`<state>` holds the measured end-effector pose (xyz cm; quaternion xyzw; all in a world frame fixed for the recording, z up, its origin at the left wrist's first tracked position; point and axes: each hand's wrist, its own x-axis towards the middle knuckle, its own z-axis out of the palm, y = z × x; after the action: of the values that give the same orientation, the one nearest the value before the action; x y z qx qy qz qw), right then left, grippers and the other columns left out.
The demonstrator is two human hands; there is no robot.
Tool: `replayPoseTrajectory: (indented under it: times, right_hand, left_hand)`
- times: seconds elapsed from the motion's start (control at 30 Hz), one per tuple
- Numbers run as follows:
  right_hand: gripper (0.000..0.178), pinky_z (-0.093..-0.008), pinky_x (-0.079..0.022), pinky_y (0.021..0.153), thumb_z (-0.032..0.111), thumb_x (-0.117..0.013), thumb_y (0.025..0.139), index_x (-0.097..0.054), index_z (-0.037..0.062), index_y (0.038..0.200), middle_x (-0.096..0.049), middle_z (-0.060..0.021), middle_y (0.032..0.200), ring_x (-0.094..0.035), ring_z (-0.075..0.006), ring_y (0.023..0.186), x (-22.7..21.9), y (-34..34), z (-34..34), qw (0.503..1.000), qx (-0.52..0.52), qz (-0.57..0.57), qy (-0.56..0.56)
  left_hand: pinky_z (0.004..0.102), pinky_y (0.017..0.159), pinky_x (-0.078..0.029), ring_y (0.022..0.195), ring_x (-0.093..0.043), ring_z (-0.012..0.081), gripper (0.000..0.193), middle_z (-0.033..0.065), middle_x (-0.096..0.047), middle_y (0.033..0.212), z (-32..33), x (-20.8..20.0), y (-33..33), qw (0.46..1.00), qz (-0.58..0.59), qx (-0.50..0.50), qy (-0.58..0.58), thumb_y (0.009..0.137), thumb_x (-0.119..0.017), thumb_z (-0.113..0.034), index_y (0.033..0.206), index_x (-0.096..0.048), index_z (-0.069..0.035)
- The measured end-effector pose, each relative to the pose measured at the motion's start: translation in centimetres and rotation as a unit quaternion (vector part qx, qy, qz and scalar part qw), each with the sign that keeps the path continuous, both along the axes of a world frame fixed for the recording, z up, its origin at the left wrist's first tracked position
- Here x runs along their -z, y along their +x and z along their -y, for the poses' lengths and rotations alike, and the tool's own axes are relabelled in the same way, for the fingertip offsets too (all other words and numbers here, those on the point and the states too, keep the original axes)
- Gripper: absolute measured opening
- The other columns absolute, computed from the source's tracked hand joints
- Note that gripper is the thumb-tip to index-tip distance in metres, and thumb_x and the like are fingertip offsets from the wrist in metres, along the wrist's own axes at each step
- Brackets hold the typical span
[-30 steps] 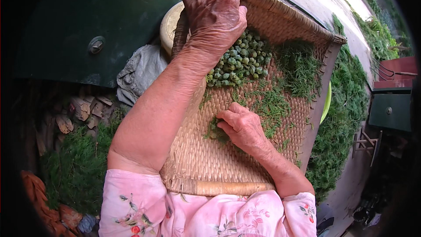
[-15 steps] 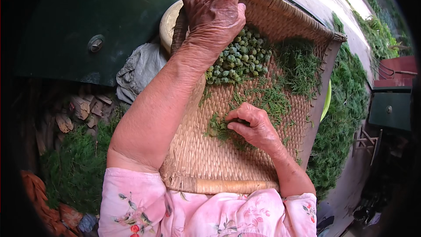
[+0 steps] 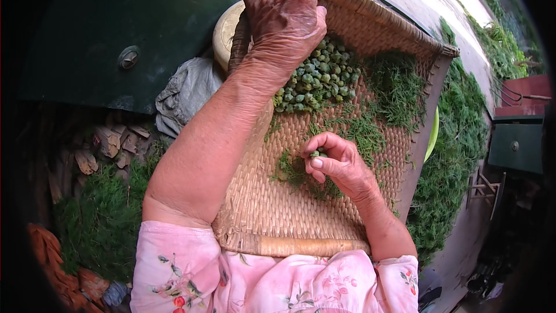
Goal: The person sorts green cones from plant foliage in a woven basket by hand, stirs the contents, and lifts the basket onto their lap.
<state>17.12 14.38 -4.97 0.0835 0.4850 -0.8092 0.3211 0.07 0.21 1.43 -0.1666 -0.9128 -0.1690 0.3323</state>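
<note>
A woven scoop-shaped winnowing basket (image 3: 266,208) lies before me, its near rim against my pink flowered clothes. With its fingers curled over the far left rim, my left hand (image 3: 286,20) holds the basket. Below that hand is a heap of small, knobbly green cones (image 3: 321,78). My right hand (image 3: 341,165) is over the middle of the basket, pinching a green cone (image 3: 316,153) between thumb and fingers. Loose green sprigs (image 3: 288,168) lie under it, with more scaly sprigs (image 3: 365,133) beyond. A darker clump of sprigs (image 3: 397,84) rests at the basket's right side.
Dark green metal doors (image 3: 75,40) with round studs stand at left. A grey cloth sack (image 3: 188,95) and a pale round container (image 3: 226,35) sit beside the basket. Firewood (image 3: 110,139) and green branches (image 3: 104,214) lie lower left; more branches (image 3: 452,150) cover the ground at right.
My right hand has lifted slightly and turned, so the green cone in its fingertips now shows. My left hand keeps its hold on the rim.
</note>
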Motion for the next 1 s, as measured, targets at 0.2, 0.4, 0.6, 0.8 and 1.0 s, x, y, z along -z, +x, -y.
replayPoseTrajectory:
  times: [0.2,0.4,0.6,0.8,1.0]
  right_hand:
    - [0.023,-0.0350,-0.049,0.063,0.003,-0.066,0.077,-0.062,0.0048,0.100,-0.056,-0.0106,0.083,-0.059,-0.0279,0.076,0.8,0.9,3.1,0.816,-0.091,-0.432,0.373]
    - [0.020,-0.0366,-0.049,0.064,0.002,-0.066,0.076,-0.062,0.0047,0.095,-0.056,-0.0107,0.086,-0.060,-0.0295,0.077,0.7,0.9,3.6,0.785,-0.126,-0.432,0.426]
    - [0.013,-0.0273,-0.046,0.065,0.012,-0.067,0.082,-0.061,0.0045,0.092,-0.059,0.0010,0.090,-0.056,-0.0078,0.080,-0.2,0.2,0.6,0.999,-0.030,-0.007,0.027]
    - [0.022,-0.0333,-0.048,0.068,0.004,-0.070,0.074,-0.064,0.0030,0.095,-0.057,-0.0102,0.083,-0.060,-0.0278,0.077,0.0,1.5,2.8,0.831,-0.150,-0.409,0.346]
    - [0.019,-0.0296,-0.047,0.062,0.009,-0.068,0.080,-0.063,0.0038,0.097,-0.060,-0.0054,0.080,-0.060,-0.0210,0.073,1.3,1.2,2.3,0.830,-0.092,-0.456,0.308]
  left_hand:
    - [0.0453,0.095,-0.035,0.114,-0.044,0.0323,0.055,0.0169,-0.050,0.118,0.1,0.0,0.0,1.000,-0.014,0.001,0.000,0.069,-0.070,-0.019,0.118,-0.053,-0.003]
    - [0.0453,0.094,-0.036,0.113,-0.045,0.0324,0.055,0.0169,-0.050,0.117,-0.1,-0.2,0.2,1.000,-0.001,0.005,0.000,0.069,-0.070,-0.019,0.118,-0.053,-0.002]
    - [0.0451,0.094,-0.036,0.113,-0.045,0.0328,0.054,0.0170,-0.050,0.118,0.1,0.0,0.3,1.000,-0.013,0.010,0.003,0.069,-0.070,-0.018,0.118,-0.052,-0.002]
    - [0.0448,0.095,-0.035,0.115,-0.044,0.0329,0.055,0.0167,-0.049,0.118,0.0,0.4,-0.2,0.999,-0.027,0.009,0.013,0.068,-0.069,-0.017,0.118,-0.052,-0.002]
    - [0.0458,0.095,-0.035,0.114,-0.044,0.0334,0.058,0.0159,-0.049,0.120,-0.2,-0.5,0.5,1.000,0.002,0.016,0.007,0.066,-0.071,-0.019,0.119,-0.052,-0.004]
